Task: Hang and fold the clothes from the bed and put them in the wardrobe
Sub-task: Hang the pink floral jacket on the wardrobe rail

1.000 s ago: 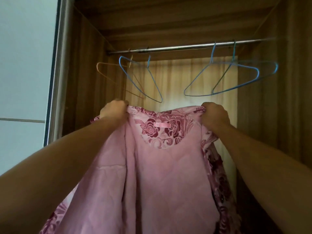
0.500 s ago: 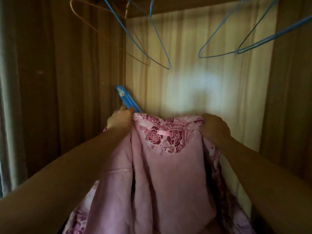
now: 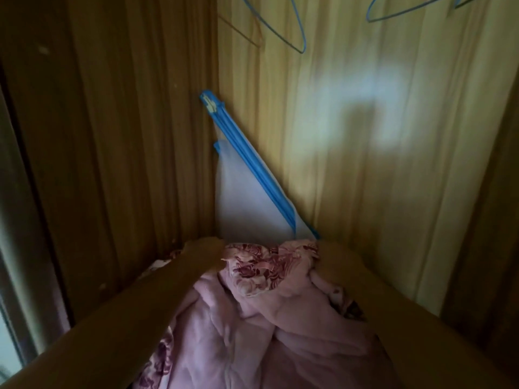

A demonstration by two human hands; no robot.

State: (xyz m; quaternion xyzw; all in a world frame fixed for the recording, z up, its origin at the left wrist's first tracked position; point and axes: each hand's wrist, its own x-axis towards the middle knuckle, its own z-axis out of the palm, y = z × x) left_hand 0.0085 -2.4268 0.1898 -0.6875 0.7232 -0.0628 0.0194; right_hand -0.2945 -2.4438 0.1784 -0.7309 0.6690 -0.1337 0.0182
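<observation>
A pink garment (image 3: 266,318) with a dark red rose pattern on its outside is bunched low inside the wardrobe (image 3: 126,136). My left hand (image 3: 205,252) grips its left shoulder. My right hand (image 3: 334,258) grips the right shoulder. The collar sags between them and the lining faces me. Both forearms reach in from the bottom corners.
A blue-edged white folded thing (image 3: 247,192) leans in the wardrobe's back left corner, just behind the garment. Blue wire hangers (image 3: 295,29) and a pale brown one (image 3: 238,29) dangle at the top. A bright patch of light lies on the back panel (image 3: 365,108).
My hands have lowered the garment deep into the wardrobe, and it has crumpled. The view has tilted down, so the rail is out of sight and the blue-edged thing shows.
</observation>
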